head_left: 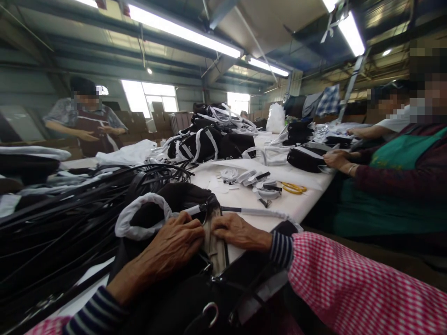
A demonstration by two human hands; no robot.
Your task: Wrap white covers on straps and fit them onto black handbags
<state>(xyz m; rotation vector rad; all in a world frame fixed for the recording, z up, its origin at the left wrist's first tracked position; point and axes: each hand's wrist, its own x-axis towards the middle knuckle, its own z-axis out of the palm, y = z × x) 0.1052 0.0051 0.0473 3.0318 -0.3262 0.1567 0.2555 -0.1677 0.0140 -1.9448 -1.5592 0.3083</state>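
Note:
A black handbag (pixel 164 284) lies in front of me, its top opening parted to show a beige lining (pixel 213 246). My left hand (pixel 178 239) is closed on the left edge of that opening, fingers curled over it. Across from it, my right hand (pixel 240 230) grips the right edge, with its fingertips bent into the gap. A handle wrapped in white (pixel 127 223) loops up beside my left hand, and another white-wrapped handle (pixel 261 211) stretches off to the right. Metal hooks (pixel 211 309) show on the near side of the bag.
Black straps (pixel 87 200) are heaped at left. Yellow-handled scissors (pixel 293 187) and white strap rolls (pixel 249 179) lie on the white table (pixel 296 209). Behind is a pile of black bags (pixel 206 142). Co-workers stand at right (pixel 391 167) and far left (pixel 92 121).

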